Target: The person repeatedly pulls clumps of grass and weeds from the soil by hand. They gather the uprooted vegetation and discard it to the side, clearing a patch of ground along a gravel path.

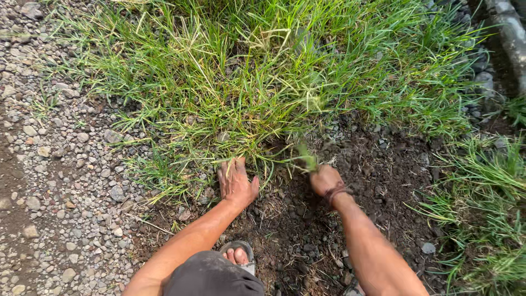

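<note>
My left hand (235,182) lies flat, fingers apart, pressing on the low grass blades at the near edge of a big grass clump (263,71). My right hand (324,180), with a dark band on the wrist, is closed in a fist around a small tuft of grass (307,156) that sticks up from it. Below both hands lies bare dark soil (307,235) with small stones. My sandalled foot (239,255) shows between my arms at the bottom.
Grey gravel (60,181) covers the ground on the left. More grass (487,219) grows at the right edge. A stone or concrete kerb (509,38) runs along the upper right corner.
</note>
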